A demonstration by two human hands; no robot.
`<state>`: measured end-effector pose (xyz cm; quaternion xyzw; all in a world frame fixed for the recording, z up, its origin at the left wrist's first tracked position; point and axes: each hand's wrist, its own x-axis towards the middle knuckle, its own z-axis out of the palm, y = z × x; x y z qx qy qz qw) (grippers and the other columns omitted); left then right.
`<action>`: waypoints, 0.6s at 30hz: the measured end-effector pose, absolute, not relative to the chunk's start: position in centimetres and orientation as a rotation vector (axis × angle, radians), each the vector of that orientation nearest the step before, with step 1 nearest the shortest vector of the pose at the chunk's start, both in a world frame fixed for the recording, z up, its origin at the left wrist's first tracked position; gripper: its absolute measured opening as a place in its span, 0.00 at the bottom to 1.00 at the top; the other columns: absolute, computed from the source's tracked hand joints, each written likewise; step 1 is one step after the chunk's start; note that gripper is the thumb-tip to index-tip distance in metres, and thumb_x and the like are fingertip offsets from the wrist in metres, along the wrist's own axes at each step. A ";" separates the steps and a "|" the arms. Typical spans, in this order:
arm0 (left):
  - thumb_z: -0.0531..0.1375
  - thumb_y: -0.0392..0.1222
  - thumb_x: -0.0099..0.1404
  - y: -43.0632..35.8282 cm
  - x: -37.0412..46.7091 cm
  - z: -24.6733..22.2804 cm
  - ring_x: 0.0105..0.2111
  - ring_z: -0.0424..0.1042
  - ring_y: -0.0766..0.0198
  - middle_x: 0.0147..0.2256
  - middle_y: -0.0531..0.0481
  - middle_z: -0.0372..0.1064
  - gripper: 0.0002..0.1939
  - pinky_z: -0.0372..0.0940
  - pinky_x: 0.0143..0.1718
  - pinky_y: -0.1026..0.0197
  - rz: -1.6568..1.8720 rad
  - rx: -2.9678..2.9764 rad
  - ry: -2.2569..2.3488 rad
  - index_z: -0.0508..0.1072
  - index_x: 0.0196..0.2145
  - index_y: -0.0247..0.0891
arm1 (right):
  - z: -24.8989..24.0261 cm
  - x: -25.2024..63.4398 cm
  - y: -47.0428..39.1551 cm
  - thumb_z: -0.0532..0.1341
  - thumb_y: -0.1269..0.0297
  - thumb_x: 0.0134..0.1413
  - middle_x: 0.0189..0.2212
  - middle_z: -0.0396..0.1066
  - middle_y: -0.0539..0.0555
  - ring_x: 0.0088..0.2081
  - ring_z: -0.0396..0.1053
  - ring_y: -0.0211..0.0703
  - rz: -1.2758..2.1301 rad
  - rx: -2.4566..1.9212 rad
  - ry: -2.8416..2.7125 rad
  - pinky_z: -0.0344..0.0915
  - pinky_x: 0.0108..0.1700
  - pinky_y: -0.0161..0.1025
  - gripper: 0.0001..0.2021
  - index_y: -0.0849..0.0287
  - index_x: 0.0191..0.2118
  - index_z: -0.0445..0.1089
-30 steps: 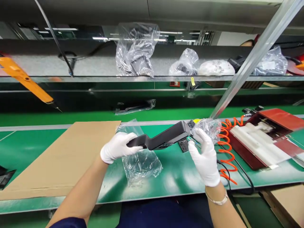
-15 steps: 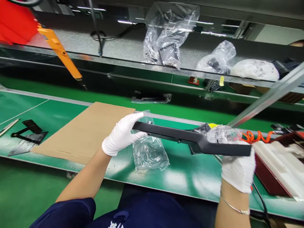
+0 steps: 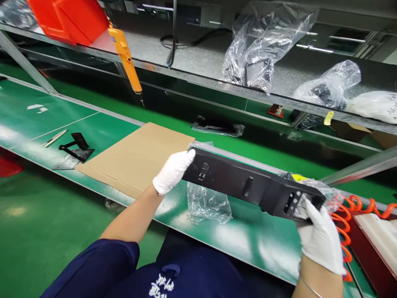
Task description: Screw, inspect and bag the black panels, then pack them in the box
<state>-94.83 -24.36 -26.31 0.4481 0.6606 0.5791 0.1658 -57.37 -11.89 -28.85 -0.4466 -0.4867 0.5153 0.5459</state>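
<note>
A long black part (image 3: 238, 180) is held up over the green bench, its hollow side with slots and holes facing me. My left hand (image 3: 174, 170), in a white glove, is closed on the part's left end. The gloved right hand (image 3: 321, 234) grips the right end, its fingers by the holes and a crumpled clear piece. Below the part, a clear plastic bag (image 3: 208, 203) lies on the bench. A cardboard sheet (image 3: 136, 155) lies to the left, beside my left hand.
An orange electric screwdriver (image 3: 127, 62) hangs at the upper left. A black bracket (image 3: 77, 148) and a pen-like stick (image 3: 55, 138) lie left of the cardboard. Bagged parts (image 3: 327, 89) sit on the shelf (image 3: 198, 76). An orange coiled hose (image 3: 347, 236) and a dark red box (image 3: 370, 256) are at the right.
The black part has been turned so its hollow side shows instead of its narrow edge. My right hand's fingers have come round to that side. The view has shifted left.
</note>
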 end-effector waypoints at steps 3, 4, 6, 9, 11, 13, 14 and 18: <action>0.62 0.73 0.57 -23.6 -95.4 -27.0 0.32 0.74 0.55 0.28 0.48 0.74 0.30 0.74 0.37 0.55 1.732 0.934 1.740 0.72 0.27 0.39 | -29.2 -57.8 -11.9 0.78 0.60 0.35 0.34 0.71 0.50 0.30 0.65 0.25 1.325 -1.000 -0.830 0.67 0.29 0.22 0.27 0.62 0.43 0.73; 0.64 0.73 0.54 -23.4 -95.6 -27.2 0.31 0.73 0.56 0.27 0.48 0.74 0.31 0.74 0.35 0.56 1.737 0.846 1.722 0.71 0.27 0.39 | -29.2 -57.9 -11.9 0.79 0.61 0.33 0.36 0.71 0.51 0.33 0.67 0.27 1.348 -0.985 -0.785 0.68 0.31 0.22 0.27 0.62 0.42 0.73; 0.66 0.73 0.51 -23.1 -95.8 -27.8 0.28 0.72 0.58 0.27 0.49 0.73 0.31 0.72 0.30 0.58 1.731 0.721 1.709 0.70 0.26 0.40 | -29.0 -58.3 -12.0 0.79 0.60 0.34 0.38 0.71 0.52 0.37 0.68 0.29 1.364 -0.972 -0.789 0.69 0.33 0.23 0.27 0.62 0.41 0.73; 0.64 0.72 0.54 -22.9 -96.0 -28.2 0.24 0.69 0.61 0.22 0.51 0.67 0.29 0.71 0.26 0.58 1.697 0.610 1.714 0.66 0.24 0.41 | -28.8 -58.6 -12.1 0.78 0.60 0.39 0.41 0.71 0.52 0.37 0.67 0.27 1.395 -0.941 -0.790 0.66 0.32 0.21 0.26 0.60 0.46 0.73; 0.62 0.70 0.58 -23.0 -96.0 -28.3 0.22 0.67 0.61 0.20 0.53 0.63 0.27 0.72 0.27 0.56 1.660 0.574 1.735 0.63 0.23 0.43 | -28.7 -58.7 -12.0 0.76 0.60 0.43 0.43 0.71 0.53 0.36 0.66 0.26 1.421 -0.927 -0.776 0.65 0.30 0.20 0.24 0.61 0.47 0.73; 0.60 0.69 0.60 -23.0 -96.1 -28.5 0.22 0.69 0.59 0.19 0.53 0.62 0.27 0.74 0.28 0.54 1.631 0.589 1.732 0.63 0.23 0.43 | -28.8 -58.6 -11.6 0.73 0.62 0.47 0.43 0.70 0.53 0.36 0.65 0.26 1.461 -0.927 -0.771 0.65 0.29 0.19 0.19 0.61 0.45 0.73; 0.59 0.70 0.61 -22.9 -96.2 -28.7 0.23 0.70 0.58 0.19 0.52 0.63 0.27 0.74 0.29 0.54 1.621 0.614 1.720 0.64 0.24 0.43 | -28.8 -58.6 -11.4 0.72 0.63 0.48 0.42 0.69 0.53 0.36 0.65 0.26 1.469 -0.931 -0.768 0.65 0.29 0.18 0.16 0.61 0.43 0.73; 0.50 0.74 0.65 -22.8 -96.8 -30.0 0.27 0.75 0.53 0.20 0.47 0.67 0.33 0.75 0.30 0.52 1.604 0.906 1.851 0.70 0.26 0.41 | -29.2 -58.9 -11.0 0.70 0.64 0.48 0.39 0.67 0.53 0.36 0.64 0.26 1.442 -0.968 -0.759 0.63 0.27 0.17 0.12 0.60 0.39 0.73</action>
